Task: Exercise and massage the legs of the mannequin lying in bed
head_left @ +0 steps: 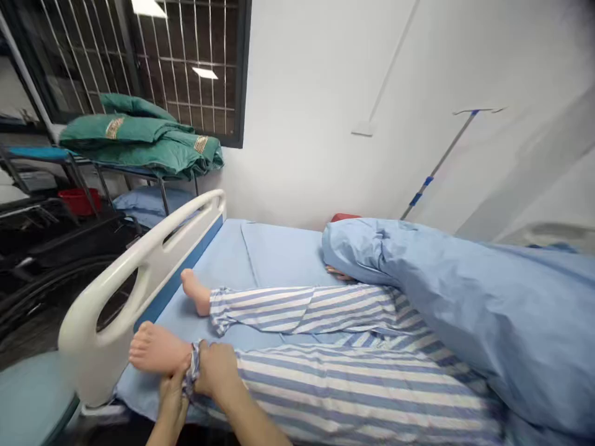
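A figure in blue-and-white striped trousers (325,384) lies on a hospital bed with a light blue sheet (274,254). Its bare near foot (155,348) points toward the white footboard (139,272); the far foot (195,291) rests farther back. My right hand (216,368) is closed on the cuff of the near trouser leg (194,365) at the ankle. My left hand (173,396) grips the same cuff from below, fingers pinched on the fabric. A light blue blanket (465,297) covers the figure's upper body on the right.
Folded green quilts (139,139) lie on a metal rack at the back left, below a barred window (186,56). A red bin (79,199) and a wheelchair wheel (41,291) stand left of the bed. An IV pole (441,161) leans by the white wall.
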A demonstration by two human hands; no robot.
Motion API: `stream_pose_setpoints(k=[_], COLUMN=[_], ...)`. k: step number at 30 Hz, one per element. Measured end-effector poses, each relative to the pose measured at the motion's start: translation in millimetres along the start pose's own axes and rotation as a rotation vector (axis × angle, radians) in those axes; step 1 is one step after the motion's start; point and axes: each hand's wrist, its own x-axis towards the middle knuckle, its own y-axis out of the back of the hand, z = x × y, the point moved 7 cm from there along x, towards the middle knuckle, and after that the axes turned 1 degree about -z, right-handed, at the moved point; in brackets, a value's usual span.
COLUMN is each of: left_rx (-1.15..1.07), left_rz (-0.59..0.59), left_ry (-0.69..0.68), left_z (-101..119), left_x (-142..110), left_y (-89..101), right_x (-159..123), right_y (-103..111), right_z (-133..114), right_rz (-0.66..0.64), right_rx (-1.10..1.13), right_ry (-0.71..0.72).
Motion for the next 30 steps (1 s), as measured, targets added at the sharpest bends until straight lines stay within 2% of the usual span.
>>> stream_pose_setpoints(k=[4,8,11,13,16,19,22,26,28,30], left_rx=[0.0,0.005,0.045,0.071,0.099,0.136,0.161,0.216,0.193,0.136], left_rz=[-0.028,-0.043,-0.05,-0.088,-0.187,-0.306,-0.332,-0.412,-0.527,-0.591], left_ry=[-0.033,-0.036,-0.024,-0.084,-0.263,-0.497,-0.74,-1.036,-1.17,-1.292], left_z=[0,2,15,38,90,147,197,238,248,253], left_x=[1,1,-6,-19,-53,-103,-161,-248,-292,-330], left_y=[-2.0,-2.2,-9.5,-26.0,-71.5,-135.0,-198.1,-284.7,-326.8,-358.8], right_x=[0,-4,-11,-18,-34,-59,-93,-155,-188,-218], right_y=[-6,0,18,42,99,173,249,343,381,412], right_z=[2,0,-2,-4,-4,3,19,52,67,82], right_rz=[0.014,0.008,0.019,0.067,0.179,0.286,0.38,0.608,0.712,0.828], right_rx=[-0.01,-0.01,0.006,0.016,0.037,0.073,0.101,0.153,0.187,0.204], right_ry=[0.015,0.024,0.031,0.047,0.081,0.11,0.082,0.042,0.106,0.152])
